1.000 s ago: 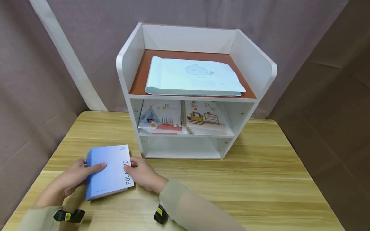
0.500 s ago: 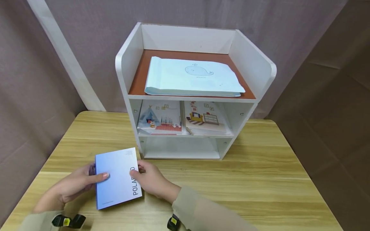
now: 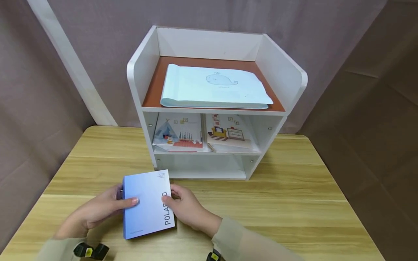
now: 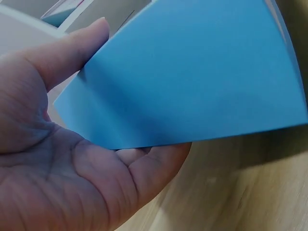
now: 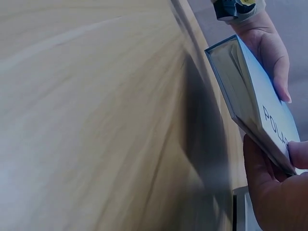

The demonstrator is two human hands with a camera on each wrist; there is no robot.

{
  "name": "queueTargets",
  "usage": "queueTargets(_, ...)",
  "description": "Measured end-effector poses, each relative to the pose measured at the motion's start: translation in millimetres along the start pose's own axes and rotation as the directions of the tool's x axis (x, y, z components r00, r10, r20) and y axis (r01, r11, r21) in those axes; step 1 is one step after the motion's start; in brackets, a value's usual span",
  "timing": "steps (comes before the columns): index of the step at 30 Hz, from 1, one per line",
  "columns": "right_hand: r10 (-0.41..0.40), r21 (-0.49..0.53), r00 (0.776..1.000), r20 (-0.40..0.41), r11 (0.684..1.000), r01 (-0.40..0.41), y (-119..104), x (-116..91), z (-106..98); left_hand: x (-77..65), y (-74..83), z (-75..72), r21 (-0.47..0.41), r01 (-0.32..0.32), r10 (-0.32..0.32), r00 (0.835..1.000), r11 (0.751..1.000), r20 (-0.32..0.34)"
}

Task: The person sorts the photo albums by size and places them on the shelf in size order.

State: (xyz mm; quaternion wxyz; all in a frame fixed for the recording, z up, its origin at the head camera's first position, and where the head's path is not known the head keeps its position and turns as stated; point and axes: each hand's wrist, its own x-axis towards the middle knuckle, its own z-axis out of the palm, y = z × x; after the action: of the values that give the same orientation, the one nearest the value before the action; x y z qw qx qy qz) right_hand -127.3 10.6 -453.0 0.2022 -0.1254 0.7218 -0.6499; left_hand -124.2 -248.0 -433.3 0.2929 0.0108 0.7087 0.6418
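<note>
A thick blue-to-white book (image 3: 147,214) with dark lettering along its right side is held between both hands, above the table. My left hand (image 3: 101,208) grips its left side, thumb on the front cover and fingers underneath. On the right edge, my right hand (image 3: 192,208) pinches it with the thumb over the lettering. The left wrist view shows the blue spine (image 4: 192,82) between thumb and fingers. In the right wrist view, the page block (image 5: 236,82) faces the camera, and a shadow lies on the table apart from the book.
A white shelf unit (image 3: 148,139) stands behind the book on the wooden table (image 3: 294,203). A whale-drawing booklet (image 3: 215,90) lies on its top. Two illustrated sheets or booklets (image 3: 179,130) lie on the middle level. Curtains (image 3: 212,12) hang behind.
Both hands have carried the book to the right and toward me. It has come up off the table, and its cover has turned slightly. The shelf items stay in place.
</note>
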Motion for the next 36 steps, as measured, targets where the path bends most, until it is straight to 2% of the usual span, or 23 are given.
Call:
queueTargets(6, 0.017, 0.013, 1.000, -0.004, 1.000, -0.017, 7, -9, -17, 10.3, -0.3, 15.9, 0.071, 0.003, -0.002, 1.000, 0.997, -0.022)
queueTargets(10, 0.034, 0.017, 0.999, -0.021, 0.999, -0.033, 12, -14, -29, 17.2, -3.1, 25.5, 0.081, -0.003, 0.003, 1.000, 0.997, -0.009)
queueTargets(15, 0.049, 0.073, 0.999, -0.015, 0.996, -0.048, 16, -17, -40, 24.9, -4.8, 34.5, 0.107, 0.010, -0.007, 1.000, 0.994, -0.029)
queueTargets(18, 0.068, 0.098, 0.997, -0.022, 0.993, -0.065, 15, -19, -46, 29.6, -4.5, 39.8, 0.114, -0.009, 0.013, 0.999, 0.993, -0.036)
queueTargets(24, 0.088, 0.113, 0.992, -0.086, 0.991, -0.078, 16, -21, -61, 39.7, -3.2, 55.8, 0.020, -0.073, 0.074, 0.994, 0.997, -0.079)
queueTargets(29, 0.107, 0.152, 0.989, -0.103, 0.984, -0.091, 16, -21, -76, 46.5, -3.0, 68.2, -0.069, -0.120, 0.111, 0.986, 0.990, -0.123)
queueTargets(36, 0.102, 0.160, 0.981, -0.164, 0.984, -0.076, 13, -17, -92, 53.0, -3.2, 83.4, -0.104, -0.137, 0.124, 0.985, 0.985, -0.123)
